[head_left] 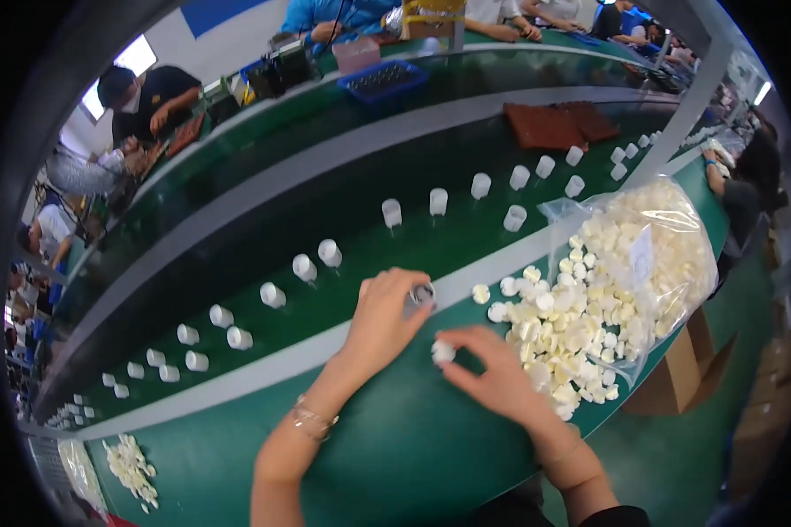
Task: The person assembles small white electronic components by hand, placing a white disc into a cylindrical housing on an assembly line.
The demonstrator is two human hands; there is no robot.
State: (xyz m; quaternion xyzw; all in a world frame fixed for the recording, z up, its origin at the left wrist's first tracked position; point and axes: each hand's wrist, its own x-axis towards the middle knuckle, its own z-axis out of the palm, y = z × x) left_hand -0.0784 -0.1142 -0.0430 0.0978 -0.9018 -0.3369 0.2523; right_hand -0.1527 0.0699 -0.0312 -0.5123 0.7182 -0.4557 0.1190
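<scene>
My left hand [385,318] is closed round a small white cup [423,295], held over the pale rail between belt and table. The cup's dark inside faces me. Just to its right, my right hand [492,373] pinches a small round white cap [444,352] between thumb and fingers, apart from the cup. A heap of similar white and cream caps [549,321] lies on the green table to the right of my right hand. Behind the heap rests a clear plastic bag [668,255] full of the same caps, its mouth toward the heap.
White cups [273,295] stand spaced along the green conveyor belt [360,255]. Reddish-brown sheets [545,127] lie farther back on it. At the far left of the table are a smaller cap pile [130,470] and another bag [81,474]. A cardboard box [681,369] stands below the right edge. Other people work around.
</scene>
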